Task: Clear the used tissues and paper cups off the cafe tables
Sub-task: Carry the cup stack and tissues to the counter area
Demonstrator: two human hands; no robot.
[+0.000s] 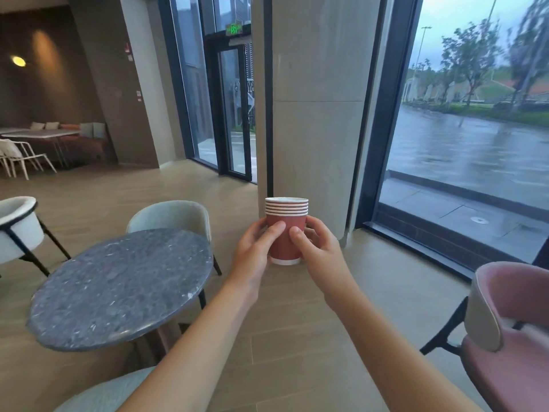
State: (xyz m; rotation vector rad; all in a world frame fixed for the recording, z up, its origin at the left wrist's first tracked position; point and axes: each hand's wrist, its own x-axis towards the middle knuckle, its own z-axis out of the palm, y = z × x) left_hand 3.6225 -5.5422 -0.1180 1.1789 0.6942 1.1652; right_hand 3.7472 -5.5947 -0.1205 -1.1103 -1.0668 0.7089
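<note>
The large window (pixel 469 114) fills the right side of the view, with a wet road and trees beyond the glass. A pale concrete column (pixel 315 99) stands at centre, reaching the wooden floor (pixel 297 337). To the left of the column is a dark-framed glass door (pixel 234 108) with a green sign above it.

The round grey stone table (pixel 118 286) occupies the lower left. A pale grey chair (pixel 175 217) stands at its far edge, and a white chair with black legs (pixel 17 230) sits near the left border. A pink chair (pixel 511 328) stands at the lower right, well apart from the table. A further table with white chairs is visible in the far left background.

Both arms extend forward from the bottom of the view. The stack of red paper cups (pixel 286 230) is held upright in the air, right of the table and in front of the column base. Several white rims are nested at the top; the exact count is hard to confirm.

The left hand (pixel 255 251) grasps the left side of the stack, fingers curled behind it and thumb laid across the front. The right hand (pixel 318 248) grasps the right side in the same manner, thumb on the front wall, fingers wrapped behind. The two thumbs lie near each other without touching.
</note>
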